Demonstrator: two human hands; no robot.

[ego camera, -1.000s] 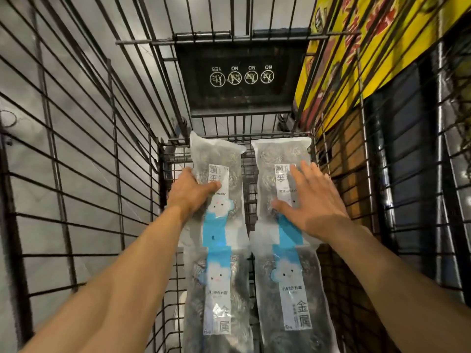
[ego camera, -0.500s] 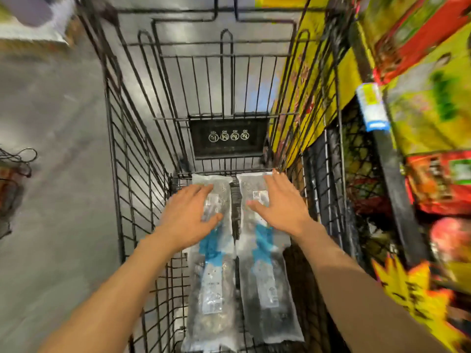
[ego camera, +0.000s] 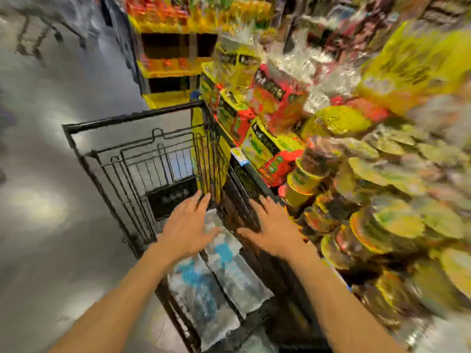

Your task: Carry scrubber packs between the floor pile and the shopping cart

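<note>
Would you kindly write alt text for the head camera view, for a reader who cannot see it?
Two bare hands, left hand and right hand, fingers spread, hover over two clear packets lying side by side in a black wire shopping cart. Blurred shelves of yellow and red packaged goods stand to the right.

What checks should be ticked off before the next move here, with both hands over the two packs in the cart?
1. Left hand free, fingers spread, gripping nothing: ok.
2. Right hand free, fingers straight: ok.
3. Two clear packs lying flat, side by side in the black wire cart: ok.
4. Either hand touching a pack: cannot tell, the picture is blurred.
5. Cart close beside the shelf of yellow and red goods: ok.
6. Pack labels readable: not ok, smeared by motion.
</note>
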